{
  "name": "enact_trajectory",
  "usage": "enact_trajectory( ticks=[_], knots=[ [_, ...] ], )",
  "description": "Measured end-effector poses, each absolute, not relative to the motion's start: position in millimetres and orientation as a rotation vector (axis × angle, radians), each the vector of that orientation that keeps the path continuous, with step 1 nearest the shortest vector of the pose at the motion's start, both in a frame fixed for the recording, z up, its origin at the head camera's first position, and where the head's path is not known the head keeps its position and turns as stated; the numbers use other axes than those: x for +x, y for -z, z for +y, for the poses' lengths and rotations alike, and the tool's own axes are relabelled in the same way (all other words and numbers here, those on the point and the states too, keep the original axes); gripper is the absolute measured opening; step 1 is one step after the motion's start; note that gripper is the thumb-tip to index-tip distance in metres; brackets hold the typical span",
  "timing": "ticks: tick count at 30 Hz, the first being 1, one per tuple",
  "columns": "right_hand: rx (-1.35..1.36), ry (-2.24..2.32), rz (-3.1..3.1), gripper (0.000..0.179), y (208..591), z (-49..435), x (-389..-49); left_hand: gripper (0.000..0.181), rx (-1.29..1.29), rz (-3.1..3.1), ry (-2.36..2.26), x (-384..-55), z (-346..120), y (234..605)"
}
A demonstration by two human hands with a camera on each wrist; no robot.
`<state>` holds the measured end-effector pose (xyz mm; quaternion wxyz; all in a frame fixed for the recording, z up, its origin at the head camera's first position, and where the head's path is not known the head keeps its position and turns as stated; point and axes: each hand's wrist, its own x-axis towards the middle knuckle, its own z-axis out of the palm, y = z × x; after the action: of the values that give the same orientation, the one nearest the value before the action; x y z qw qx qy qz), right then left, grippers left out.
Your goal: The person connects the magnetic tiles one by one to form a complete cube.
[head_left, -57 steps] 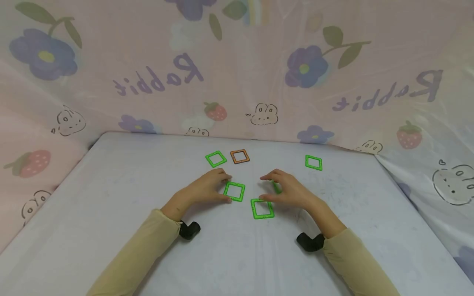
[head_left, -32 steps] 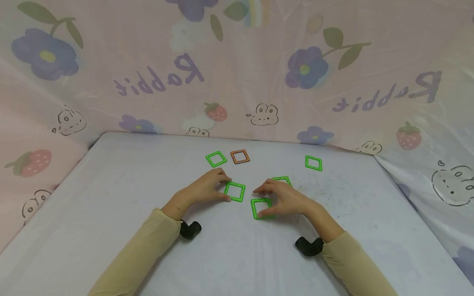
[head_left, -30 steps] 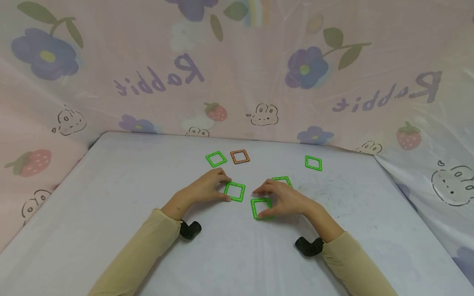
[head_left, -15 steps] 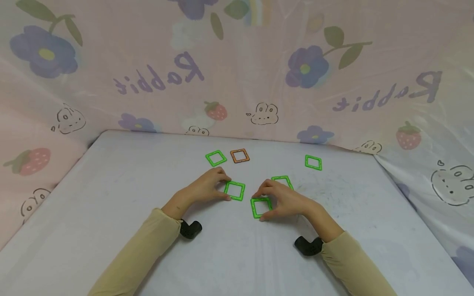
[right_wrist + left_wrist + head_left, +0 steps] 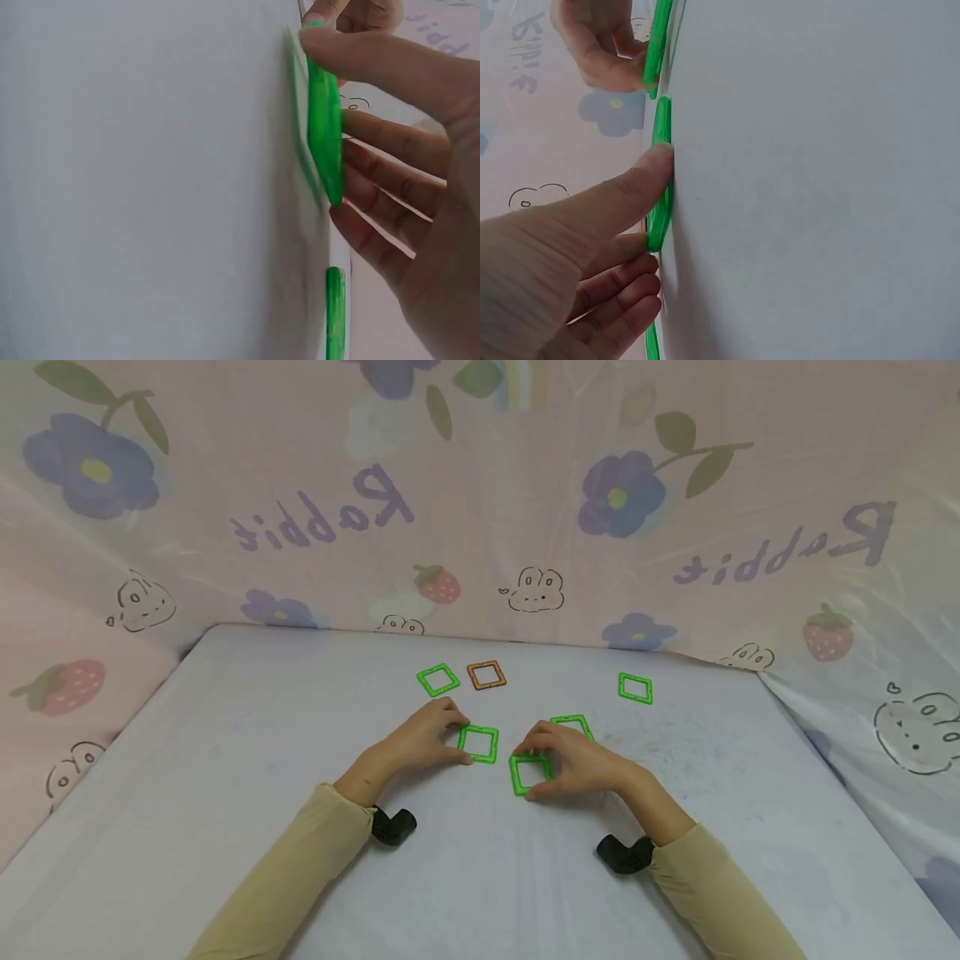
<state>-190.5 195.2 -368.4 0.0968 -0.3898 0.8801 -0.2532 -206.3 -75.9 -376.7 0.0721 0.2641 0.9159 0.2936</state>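
In the head view my left hand [image 5: 420, 737] pinches a green square magnetic tile [image 5: 494, 746] between thumb and fingers at its left side. In the left wrist view the thumb lies on the near edge of this tile [image 5: 662, 124]. To the right, my right hand [image 5: 576, 762] grips a second green square tile [image 5: 515, 777] by its opposite edges. The right wrist view shows that tile [image 5: 325, 112] tilted, with a gap between it and its green reflection on the tabletop. A narrow gap separates the two held tiles.
A third green tile [image 5: 572, 720] lies partly hidden behind the right hand. Farther back on the white table [image 5: 465, 893] are a green tile [image 5: 424, 687], an orange tile [image 5: 472, 678] and, to the right, another green tile [image 5: 636, 700]. A printed cloth [image 5: 465, 543] hangs behind.
My right hand has come from the tile behind it towards the nearer green tile, gripped it and raised it slightly. The left hand's tile has shifted a little to the right and away.
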Motion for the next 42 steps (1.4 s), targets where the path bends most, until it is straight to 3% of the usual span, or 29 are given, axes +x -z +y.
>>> enact_trajectory(
  ticks=[26,42],
  knots=[
    [-1.068,1.113,2.705,0.064,374.1,189.5,-211.5,0.055,0.692,2.813,-0.893,-202.3,-64.7,374.1],
    [-1.052,1.239,2.639,0.059,374.3,181.6,-215.0,0.055,0.676,2.806,-0.912,-202.2,-64.5,374.2]
  ],
)
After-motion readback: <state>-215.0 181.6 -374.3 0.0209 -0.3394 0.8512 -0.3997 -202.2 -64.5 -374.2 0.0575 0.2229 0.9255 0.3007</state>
